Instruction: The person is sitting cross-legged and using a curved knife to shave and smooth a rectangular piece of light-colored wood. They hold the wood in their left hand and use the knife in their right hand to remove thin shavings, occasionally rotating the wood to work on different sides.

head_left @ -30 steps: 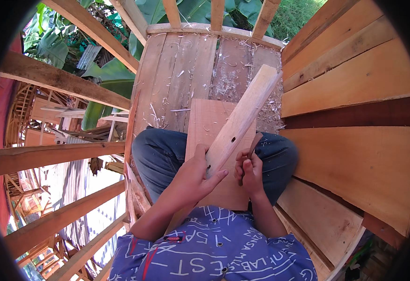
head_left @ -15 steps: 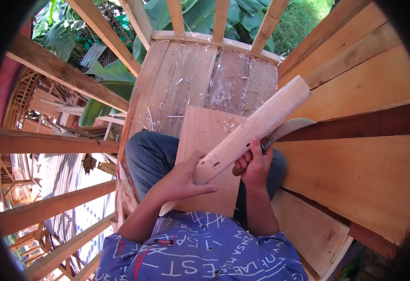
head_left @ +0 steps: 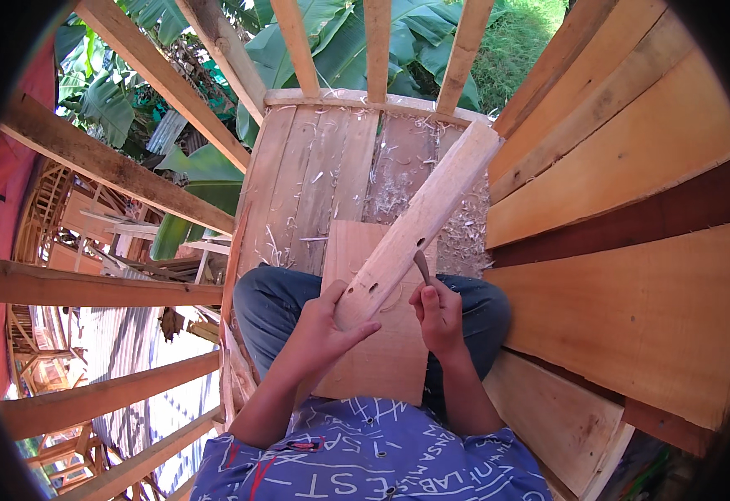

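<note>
Left hand (head_left: pixel 327 321) is clamped round the near end of a long piece of wood (head_left: pixel 431 209), above the left half of the board (head_left: pixel 377 367) that lies across the lap. Right hand (head_left: pixel 438 317), by the board's right edge, is closed in a fist round a knife (head_left: pixel 422 265), its dark blade rising to the wood's right side beside one of the dark holes (head_left: pixel 421 242); whether it bites or only touches, I cannot tell.

From there the wood slants over the board's far edge, near the far right corner, and ends above the floor planks (head_left: pixel 315 167). Whether anything props it from below is hidden. With just one end gripped, a hard push on the blade might twist it loose. A pull toward the body could let the edge run down to the left thumb, which lies open beside the near end, and a hole's rim might catch the blade and make it jump. The legs (head_left: pixel 281 301) stick out past both side edges of the board, so a slip sideways could reach cloth.

Farther off, shavings (head_left: pixel 394 196) litter the planks up to the rail (head_left: pixel 356 97); any curls under the board might make it slide.
</note>
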The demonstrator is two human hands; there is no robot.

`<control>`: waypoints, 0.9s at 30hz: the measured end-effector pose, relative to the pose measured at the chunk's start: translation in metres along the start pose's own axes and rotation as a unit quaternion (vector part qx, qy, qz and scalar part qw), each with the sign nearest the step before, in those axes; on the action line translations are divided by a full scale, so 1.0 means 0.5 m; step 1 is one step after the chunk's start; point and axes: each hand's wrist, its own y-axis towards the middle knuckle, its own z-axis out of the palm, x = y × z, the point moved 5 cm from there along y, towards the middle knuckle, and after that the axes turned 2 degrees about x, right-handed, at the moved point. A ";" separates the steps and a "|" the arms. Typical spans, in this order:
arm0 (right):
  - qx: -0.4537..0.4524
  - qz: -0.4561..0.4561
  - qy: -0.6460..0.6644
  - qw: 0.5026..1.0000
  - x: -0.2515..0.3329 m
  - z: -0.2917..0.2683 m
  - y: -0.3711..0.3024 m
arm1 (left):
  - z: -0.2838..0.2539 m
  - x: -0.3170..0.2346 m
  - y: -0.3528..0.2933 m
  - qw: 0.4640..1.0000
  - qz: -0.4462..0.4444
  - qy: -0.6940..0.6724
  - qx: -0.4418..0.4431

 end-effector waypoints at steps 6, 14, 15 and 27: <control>-0.032 -0.026 -0.100 0.994 0.010 -0.010 -0.002 | -0.004 0.036 0.003 0.996 0.009 -0.090 -0.013; 0.013 0.025 0.054 0.998 -0.015 0.017 -0.027 | 0.015 0.032 0.012 0.929 -0.029 -0.355 0.101; 0.023 0.030 0.075 0.996 -0.017 0.023 -0.031 | 0.024 0.040 0.013 0.914 -0.024 -0.391 0.109; 0.103 0.147 0.187 0.966 -0.038 0.075 -0.074 | 0.070 0.059 0.013 0.805 0.124 -0.552 0.181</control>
